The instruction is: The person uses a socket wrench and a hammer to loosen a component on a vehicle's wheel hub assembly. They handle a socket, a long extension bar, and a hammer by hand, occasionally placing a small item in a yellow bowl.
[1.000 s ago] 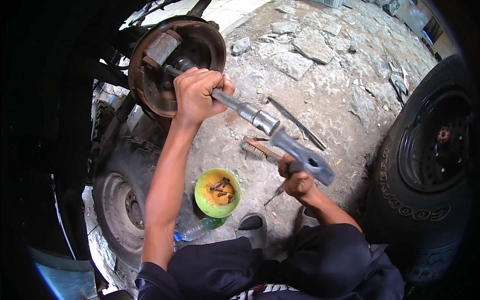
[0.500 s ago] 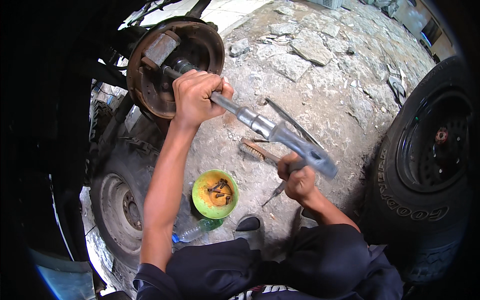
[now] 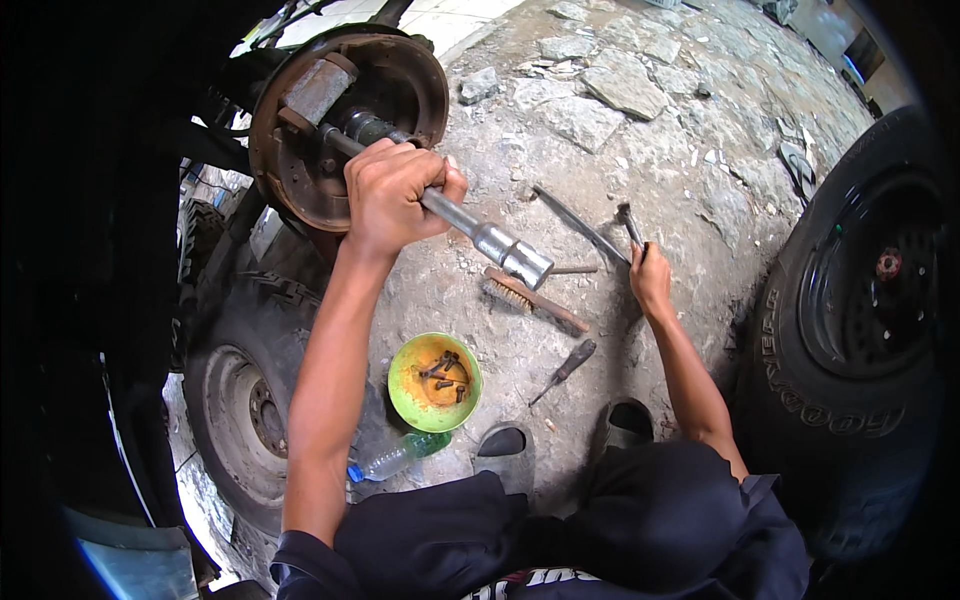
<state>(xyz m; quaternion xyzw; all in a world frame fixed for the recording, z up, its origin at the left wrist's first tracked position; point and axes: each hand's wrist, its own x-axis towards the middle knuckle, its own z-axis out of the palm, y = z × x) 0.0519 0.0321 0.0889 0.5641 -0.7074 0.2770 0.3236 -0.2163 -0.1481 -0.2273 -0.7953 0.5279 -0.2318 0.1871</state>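
Note:
My left hand [image 3: 400, 190] is wrapped around a steel bar [image 3: 450, 212] with a shiny socket [image 3: 525, 264] at its near end. The bar's far end reaches into a rusty round brake backing plate [image 3: 432, 95], beside a block-shaped part [image 3: 320, 88] mounted on it. Off to the right, my right hand [image 3: 651, 275] is closed on a hammer [image 3: 629, 221], its small dark head pointing away from me. The hammer is apart from the socket. Behind that hand a long flat metal strip [image 3: 575, 222] lies on the ground.
A wire brush [image 3: 545, 305], a screwdriver [image 3: 570, 365] and a green bowl [image 3: 405, 395] of bolts lie before my sandals [image 3: 505, 462]. Beside the bowl is a plastic bottle [image 3: 390, 460]. Tires stand left [image 3: 265, 310] and right [image 3: 770, 330]. Broken stone slabs [image 3: 625, 90] cover the ground farther off.
My right hand has swung the hammer away from the socket end, outward to the right and farther from me. The left hand and bar have barely moved.

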